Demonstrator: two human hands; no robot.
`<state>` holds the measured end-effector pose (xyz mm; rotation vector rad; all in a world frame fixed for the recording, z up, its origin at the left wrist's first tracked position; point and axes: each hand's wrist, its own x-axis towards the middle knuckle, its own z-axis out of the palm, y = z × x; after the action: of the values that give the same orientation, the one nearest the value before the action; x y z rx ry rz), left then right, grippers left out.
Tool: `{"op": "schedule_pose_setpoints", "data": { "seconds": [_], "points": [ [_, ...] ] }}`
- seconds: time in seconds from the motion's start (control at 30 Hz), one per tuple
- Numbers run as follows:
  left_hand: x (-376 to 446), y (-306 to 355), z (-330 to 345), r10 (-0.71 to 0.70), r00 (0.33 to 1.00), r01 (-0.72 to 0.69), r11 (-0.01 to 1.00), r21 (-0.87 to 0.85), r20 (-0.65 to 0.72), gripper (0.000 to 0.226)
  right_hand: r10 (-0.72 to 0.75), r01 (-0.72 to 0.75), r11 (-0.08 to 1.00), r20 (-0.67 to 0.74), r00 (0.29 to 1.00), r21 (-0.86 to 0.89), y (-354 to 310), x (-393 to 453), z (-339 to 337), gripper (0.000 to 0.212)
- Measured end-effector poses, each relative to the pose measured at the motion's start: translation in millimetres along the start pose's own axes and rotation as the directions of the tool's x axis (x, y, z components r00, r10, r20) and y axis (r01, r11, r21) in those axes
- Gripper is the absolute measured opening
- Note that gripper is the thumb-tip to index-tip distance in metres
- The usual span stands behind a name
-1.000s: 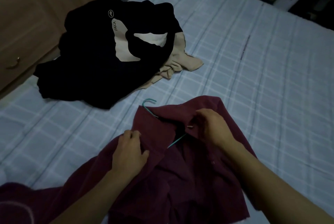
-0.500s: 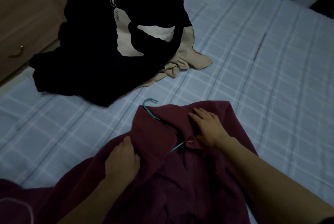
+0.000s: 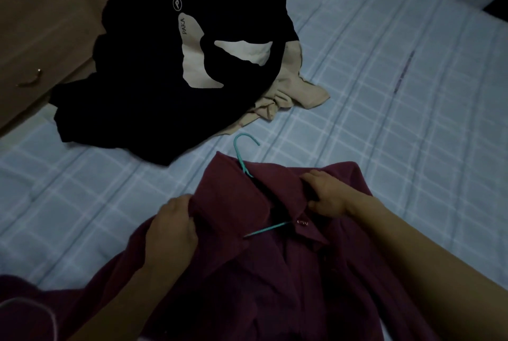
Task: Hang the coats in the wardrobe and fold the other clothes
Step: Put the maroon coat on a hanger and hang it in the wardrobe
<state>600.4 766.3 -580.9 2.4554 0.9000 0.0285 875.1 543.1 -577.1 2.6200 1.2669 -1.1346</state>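
Both hands' fingers clamped on maroon coat (image 3: 288, 280), teal hanger (image 3: 243, 152) mostly hidden inside

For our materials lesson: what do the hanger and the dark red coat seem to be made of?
Hanger: probably thin wire with a smooth teal coating, judging by its slim, evenly curved hook. Coat: soft, matte woven cloth, perhaps wool or fleece; it creases without shine.
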Motion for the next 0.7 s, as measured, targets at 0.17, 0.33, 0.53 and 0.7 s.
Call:
{"op": "schedule_pose_setpoints", "data": {
  "seconds": [0.17,0.33,0.53,0.7],
  "points": [
    [14,15,-41,0.124,0.986,-0.123,0.992,0.019,-0.111,0.041,-0.006,0.037,0.989,-0.208,0.978,0.143,-12,-41,-11,0.042],
    [4,25,-89,0.226,0.959,-0.232,0.973,-0.016,-0.174,0.046,0.071,0.024,0.980,-0.453,0.889,0.200,-38,-88,-35,0.012],
    [-2,44,-171,0.334,0.888,-0.367,0.929,-0.048,-0.317,0.044,0.081,0.077,0.977,-0.683,0.726,0.198,-79,-158,-91,0.013],
    [-6,83,-240,0.374,0.814,-0.462,0.881,-0.103,-0.444,0.046,0.068,0.085,0.986,-0.805,0.589,0.145,-114,-240,-152,0.018]
  ]
}}
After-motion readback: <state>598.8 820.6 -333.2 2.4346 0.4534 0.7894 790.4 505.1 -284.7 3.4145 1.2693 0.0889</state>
